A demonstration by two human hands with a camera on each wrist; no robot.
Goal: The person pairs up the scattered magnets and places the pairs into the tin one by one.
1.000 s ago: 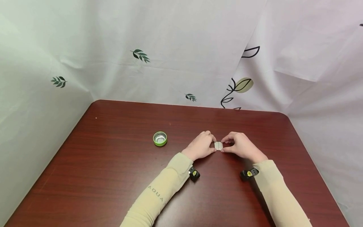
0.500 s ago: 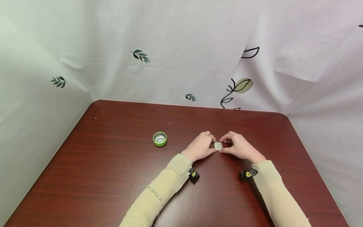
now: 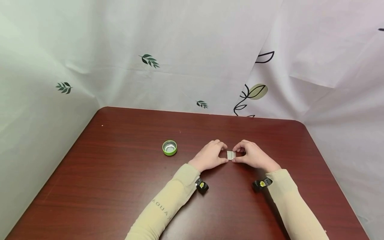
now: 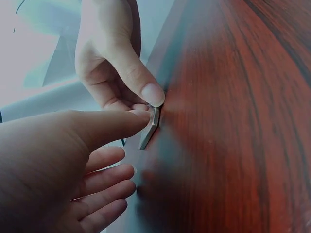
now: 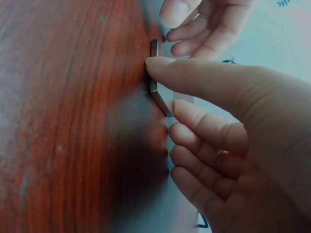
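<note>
Head view: both hands met at mid-table [image 3: 126, 200], left hand [image 3: 210, 156] and right hand [image 3: 253, 156] either side of a small grey folded strip [image 3: 230, 155]. A green cap [image 3: 169, 147] lay well apart to the left.

Left wrist view: left thumb tip touched the strip [image 4: 149, 127]; fingers relaxed.

Right wrist view: right hand [image 5: 228, 121] pinched the strip [image 5: 156, 82], thumb pressing its bend.

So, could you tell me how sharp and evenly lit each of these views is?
Head view: sharp and evenly lit, the table edges bowed by the wide lens. Left wrist view: the near left hand is soft. Right wrist view: the metal piece is fairly crisp, with a dark shadow under the right hand.
</note>
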